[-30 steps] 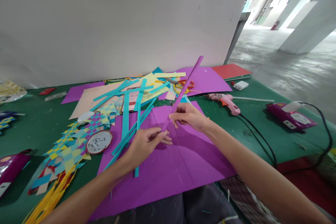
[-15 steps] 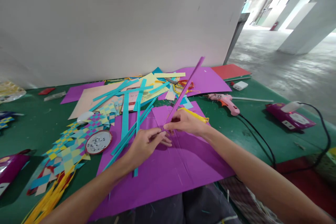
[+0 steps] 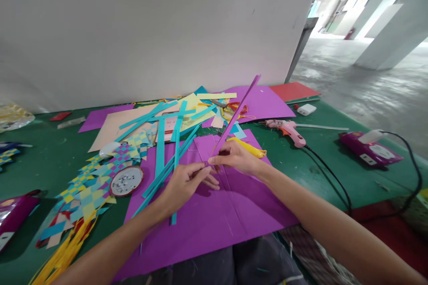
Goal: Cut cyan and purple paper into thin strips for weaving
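A narrow purple paper strip (image 3: 239, 111) slants up and to the right from between my hands. My right hand (image 3: 236, 156) pinches its lower part with thumb and fingers. Close beside it, my left hand (image 3: 190, 182) has thumb and forefinger closed at the strip's lower end, which the fingers mostly hide. Both hands are above a large purple paper sheet (image 3: 194, 240) with faint lines on it. Several turquoise strips (image 3: 159, 149) lie on the sheet's left side. A yellow cutter (image 3: 249, 147) rests just behind my right hand.
Right of the sheet lie a pink glue gun (image 3: 289, 131) with a black cord and a purple power socket box (image 3: 371, 150). Checkered woven paper pieces (image 3: 87, 191) and a round dish of small beads (image 3: 126, 181) are on the left. A white panel (image 3: 150, 35) stands behind the green table (image 3: 321, 178).
The upper end of the purple strip has dipped very slightly. Both hands keep almost the same place and grip.
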A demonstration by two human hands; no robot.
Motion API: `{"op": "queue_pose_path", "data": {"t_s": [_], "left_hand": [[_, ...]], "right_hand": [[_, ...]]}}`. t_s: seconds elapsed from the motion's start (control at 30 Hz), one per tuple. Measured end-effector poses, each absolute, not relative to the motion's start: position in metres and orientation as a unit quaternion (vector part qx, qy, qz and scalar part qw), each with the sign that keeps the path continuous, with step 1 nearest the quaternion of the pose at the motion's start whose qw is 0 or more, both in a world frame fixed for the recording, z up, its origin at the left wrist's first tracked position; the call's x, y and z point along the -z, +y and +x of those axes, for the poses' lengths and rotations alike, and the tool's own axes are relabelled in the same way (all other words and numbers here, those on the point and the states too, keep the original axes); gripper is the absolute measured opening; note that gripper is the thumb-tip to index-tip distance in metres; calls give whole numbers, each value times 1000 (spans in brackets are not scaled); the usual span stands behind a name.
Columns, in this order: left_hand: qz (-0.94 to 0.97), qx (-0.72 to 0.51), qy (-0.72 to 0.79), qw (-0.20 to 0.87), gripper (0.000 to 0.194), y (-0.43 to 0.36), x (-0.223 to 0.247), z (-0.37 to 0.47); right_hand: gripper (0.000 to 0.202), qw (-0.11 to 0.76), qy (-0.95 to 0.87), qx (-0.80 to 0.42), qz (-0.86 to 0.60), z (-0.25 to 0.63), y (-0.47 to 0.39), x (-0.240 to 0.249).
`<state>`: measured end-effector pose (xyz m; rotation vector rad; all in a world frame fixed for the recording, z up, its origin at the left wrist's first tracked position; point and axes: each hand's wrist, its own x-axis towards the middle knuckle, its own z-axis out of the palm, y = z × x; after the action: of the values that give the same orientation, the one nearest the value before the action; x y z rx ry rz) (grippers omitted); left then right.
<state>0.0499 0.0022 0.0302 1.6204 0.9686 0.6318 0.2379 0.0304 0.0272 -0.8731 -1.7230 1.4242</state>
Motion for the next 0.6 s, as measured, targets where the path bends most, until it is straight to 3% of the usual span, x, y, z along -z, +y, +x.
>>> {"op": "queue_pose_path", "data": {"t_s": [0.17, 0.43, 0.6], "left_hand": [[685, -266, 408, 542, 30, 2, -31, 48], [668, -248, 414, 566, 33, -1, -35, 47], [681, -270, 423, 533, 28, 2, -35, 47]], "right_hand": [[31, 355, -658, -550, -372, 242, 33, -29], [22, 461, -547, -600, -358, 267, 48, -36], [25, 405, -555, -632, -357, 246, 35, -31]]}}
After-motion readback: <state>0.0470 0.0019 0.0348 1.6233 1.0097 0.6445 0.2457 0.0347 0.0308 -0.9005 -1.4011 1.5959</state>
